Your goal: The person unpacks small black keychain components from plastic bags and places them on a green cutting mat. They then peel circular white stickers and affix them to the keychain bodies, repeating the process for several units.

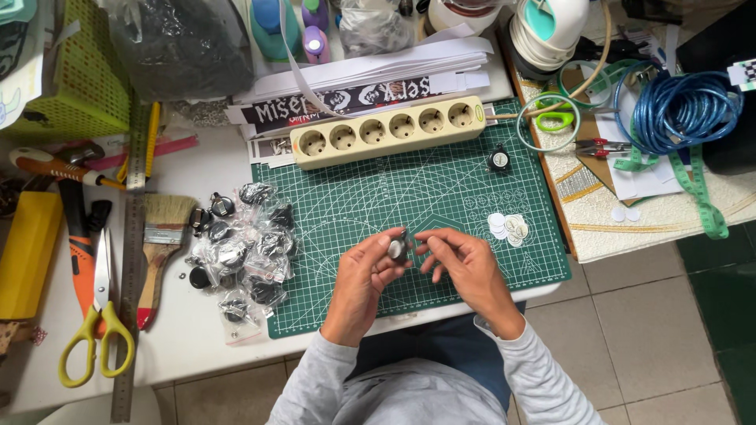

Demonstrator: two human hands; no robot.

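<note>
I am pinching a small round button piece (398,249) in my left hand (364,277) over the green cutting mat (409,197) on the counter (201,334). My right hand (465,264) fingers are curling loosely beside it, touching its edge. Bagged black parts (244,244) are lying to my left.

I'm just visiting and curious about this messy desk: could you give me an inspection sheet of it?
Surface: green cutting mat on a white table.
Job's things: small round button held at the fingertips; bagged buttons at the mat's left edge; paper discs.
Clutter: scissors, brush, ruler, yellow basket.
Grippers: left hand pinches the button; right hand touches it.
Cables: blue coil; power strip.
Surroundings: tiled floor.
</note>
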